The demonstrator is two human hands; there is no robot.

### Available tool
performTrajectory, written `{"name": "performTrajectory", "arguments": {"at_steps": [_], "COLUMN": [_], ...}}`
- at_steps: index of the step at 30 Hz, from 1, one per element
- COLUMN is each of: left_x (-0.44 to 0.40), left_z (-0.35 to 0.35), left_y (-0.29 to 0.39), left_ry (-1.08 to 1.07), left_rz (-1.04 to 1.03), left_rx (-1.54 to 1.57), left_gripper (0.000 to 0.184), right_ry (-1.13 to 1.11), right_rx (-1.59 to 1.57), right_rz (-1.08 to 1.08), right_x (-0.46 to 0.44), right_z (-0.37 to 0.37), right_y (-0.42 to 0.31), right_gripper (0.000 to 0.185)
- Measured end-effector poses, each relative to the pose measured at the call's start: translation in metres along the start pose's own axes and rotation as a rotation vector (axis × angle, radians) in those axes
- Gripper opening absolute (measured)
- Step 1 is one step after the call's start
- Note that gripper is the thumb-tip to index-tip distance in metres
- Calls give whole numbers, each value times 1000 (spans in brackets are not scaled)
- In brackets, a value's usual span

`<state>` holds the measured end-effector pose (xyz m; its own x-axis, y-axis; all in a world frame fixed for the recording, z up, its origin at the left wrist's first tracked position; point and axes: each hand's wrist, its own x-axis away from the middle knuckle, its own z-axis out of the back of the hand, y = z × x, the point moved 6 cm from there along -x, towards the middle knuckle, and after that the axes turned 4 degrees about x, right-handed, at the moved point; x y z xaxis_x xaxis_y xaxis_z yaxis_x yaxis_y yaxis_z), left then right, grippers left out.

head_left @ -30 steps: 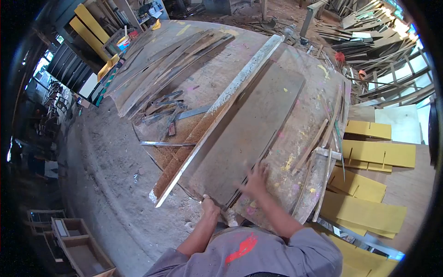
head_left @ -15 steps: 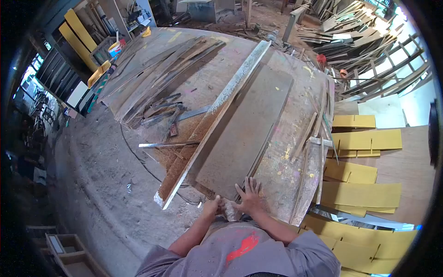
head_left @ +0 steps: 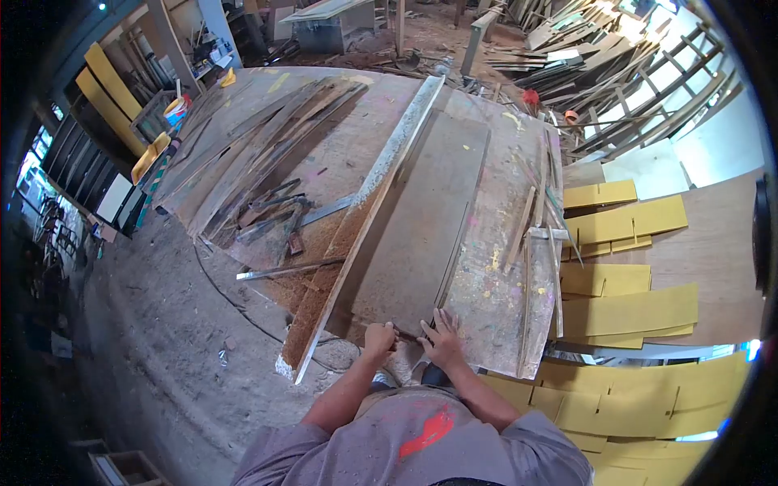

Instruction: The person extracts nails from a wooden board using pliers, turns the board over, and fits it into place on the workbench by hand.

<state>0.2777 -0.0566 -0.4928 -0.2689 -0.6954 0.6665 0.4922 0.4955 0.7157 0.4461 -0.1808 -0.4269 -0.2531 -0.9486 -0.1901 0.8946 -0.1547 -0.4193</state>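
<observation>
A flat brown board (head_left: 417, 219) lies lengthwise on the worktable (head_left: 506, 219), beside a long upright plank with a speckled white edge (head_left: 389, 158). My left hand (head_left: 379, 340) is closed at the board's near end; what its fingers hold, if anything, is too small to make out. My right hand (head_left: 442, 338) rests at the near right corner of the board, its fingers spread. Brown sawdust-coloured strips (head_left: 328, 259) lie left of the plank, crossed by a thin metal-looking bar (head_left: 279, 270).
Long thin wood strips (head_left: 271, 130) and small tools (head_left: 284, 215) lie on the left of the table. Narrow sticks (head_left: 531, 223) lie along its right edge. Slotted yellow panels (head_left: 628, 308) are at the right. A cable (head_left: 219, 287) runs along the floor.
My right hand has come down from above the board's right edge to its near corner. My left hand remains closed at the near end. The whole view has shifted.
</observation>
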Motion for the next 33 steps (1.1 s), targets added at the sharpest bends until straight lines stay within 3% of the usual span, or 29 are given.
{"name": "performTrajectory", "arguments": {"at_steps": [3, 6, 9, 12, 15, 18, 24, 27, 30, 33], "left_x": [-42, -101, -35, -65, -113, -141, -163, -193, -162, -219], "left_z": [-15, -26, -25, -38, -53, -68, -87, -98, -106, -112], "left_y": [-10, -29, 62, 62, 60, 81, 162, 173, 234, 215], "left_ry": [-15, 70, 65, 131, 198, 226, 350, 304, 233, 362], "left_rz": [17, -160, 3, 61, -94, -28, -124, -81, -5, -105], "left_rx": [123, -267, -106, -90, -174, -250, -499, -419, -273, -401], "left_gripper": [44, 44, 42, 47, 46, 45, 46, 43, 41, 41], "right_ry": [0, 2, 16, 51, 81, 122, 219, 236, 255, 298], "right_rx": [2, 13, -7, -25, -12, -37, -52, -25, -51, -65], "right_rz": [1, 2, -16, -21, -23, -36, -48, -69, -80, -72], "right_x": [-15, -42, -51, -69, -94, -118, -165, -187, -207, -224], "right_z": [-1, 11, 10, 11, 20, 18, 12, 16, 15, 10], "right_y": [14, 24, 36, 57, 75, 99, 148, 165, 185, 202], "right_gripper": [51, 50, 50, 49, 48, 47, 44, 43, 42, 40]}}
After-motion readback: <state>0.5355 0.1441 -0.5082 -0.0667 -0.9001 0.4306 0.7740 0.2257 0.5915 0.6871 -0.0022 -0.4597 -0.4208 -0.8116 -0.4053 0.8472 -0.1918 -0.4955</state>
